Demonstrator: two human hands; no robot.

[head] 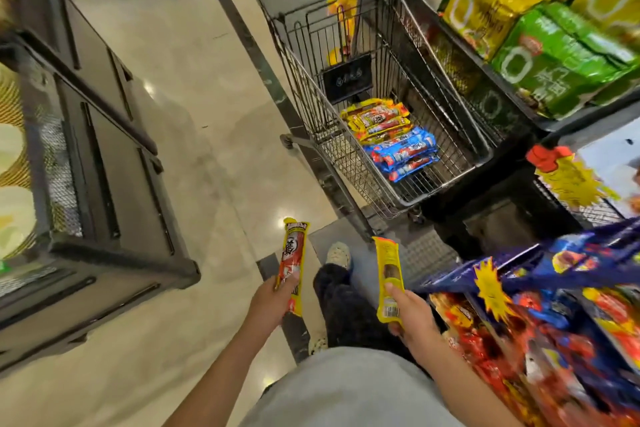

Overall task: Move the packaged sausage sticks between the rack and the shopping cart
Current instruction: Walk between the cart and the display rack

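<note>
One sausage pack per hand, low centre of frame: left hand (273,302) wraps the red pack (292,263), right hand (412,312) pinches the yellow pack (388,274). Cart (450,176) is upper centre. I'd clear the rim, then lay both flat on the stacked packs (384,133).

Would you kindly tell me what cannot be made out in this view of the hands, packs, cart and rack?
Head view only:
- Rack: blurred and cut off by the right edge; its goods cannot be counted.
- Print on the red pack in the left hand and the yellow pack in the right hand: too small to read.
- Stacked packs in the cart: lower ones hidden under the top ones, so no count.
</note>
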